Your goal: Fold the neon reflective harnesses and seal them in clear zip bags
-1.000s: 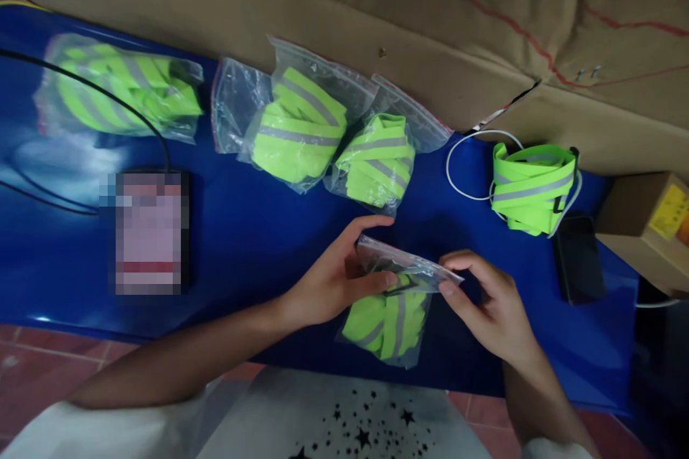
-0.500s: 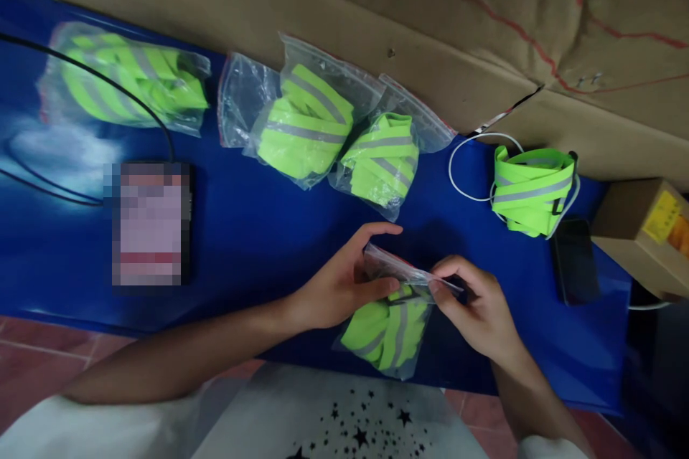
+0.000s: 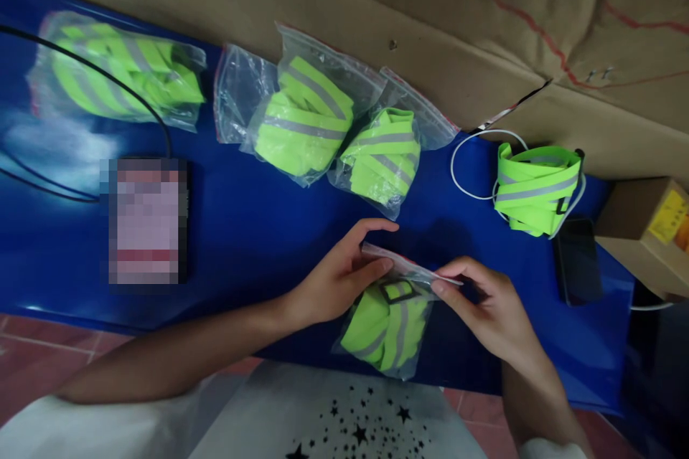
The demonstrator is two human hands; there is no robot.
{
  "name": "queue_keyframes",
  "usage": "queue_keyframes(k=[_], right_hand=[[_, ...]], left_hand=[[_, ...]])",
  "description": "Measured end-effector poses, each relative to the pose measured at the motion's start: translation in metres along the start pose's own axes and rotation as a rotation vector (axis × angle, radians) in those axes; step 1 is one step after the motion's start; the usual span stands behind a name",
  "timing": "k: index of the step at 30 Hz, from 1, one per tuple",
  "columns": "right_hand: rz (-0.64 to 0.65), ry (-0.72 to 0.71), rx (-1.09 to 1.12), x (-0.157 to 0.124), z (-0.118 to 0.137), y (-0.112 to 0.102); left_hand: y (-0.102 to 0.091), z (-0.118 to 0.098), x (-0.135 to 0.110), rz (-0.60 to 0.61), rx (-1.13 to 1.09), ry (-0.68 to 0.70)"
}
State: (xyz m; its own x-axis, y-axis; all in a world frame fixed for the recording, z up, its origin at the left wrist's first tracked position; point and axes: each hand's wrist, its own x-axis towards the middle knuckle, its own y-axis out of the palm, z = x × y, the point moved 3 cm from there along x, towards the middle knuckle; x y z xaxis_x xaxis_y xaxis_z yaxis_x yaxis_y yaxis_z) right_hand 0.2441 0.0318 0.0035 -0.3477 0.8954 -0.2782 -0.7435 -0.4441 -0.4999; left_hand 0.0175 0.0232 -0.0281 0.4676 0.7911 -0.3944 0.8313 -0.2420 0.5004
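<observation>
Blue tabletop (image 3: 237, 244), bagged lime-green strap (image 3: 383, 333), held between both hands (image 3: 329, 283)

From my end I see a blue table (image 3: 226, 244) against an upright brown sheet (image 3: 344, 0) streaked with a red line (image 3: 517, 11). On the left lies a dark-edged device (image 3: 145, 222), its face pixelated so I cannot read it; a black cable (image 3: 102, 72) curves down to its top edge. On the right, a white cord (image 3: 451, 165) loops near a black phone (image 3: 578, 262), and beside that I make out a box (image 3: 627, 211) with a yellow label (image 3: 667, 215). Reddish tiles (image 3: 43, 358) show below.
</observation>
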Motion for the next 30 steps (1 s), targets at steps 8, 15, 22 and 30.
queue_keyframes(k=[8,15,22,30], right_hand=[[-0.055,-0.051,0.004,0.002,0.002,-0.001],[0.013,-0.073,0.016,0.004,0.004,0.006],[0.017,-0.060,0.026,0.003,0.007,0.011],[0.027,-0.089,0.030,0.002,0.006,0.012]], left_hand=[[0.004,-0.001,-0.003,0.008,0.032,0.016],[0.005,0.002,-0.005,0.013,0.125,0.040],[0.006,0.003,-0.005,0.037,0.188,0.085],[0.010,0.003,-0.007,0.036,0.263,0.097]])
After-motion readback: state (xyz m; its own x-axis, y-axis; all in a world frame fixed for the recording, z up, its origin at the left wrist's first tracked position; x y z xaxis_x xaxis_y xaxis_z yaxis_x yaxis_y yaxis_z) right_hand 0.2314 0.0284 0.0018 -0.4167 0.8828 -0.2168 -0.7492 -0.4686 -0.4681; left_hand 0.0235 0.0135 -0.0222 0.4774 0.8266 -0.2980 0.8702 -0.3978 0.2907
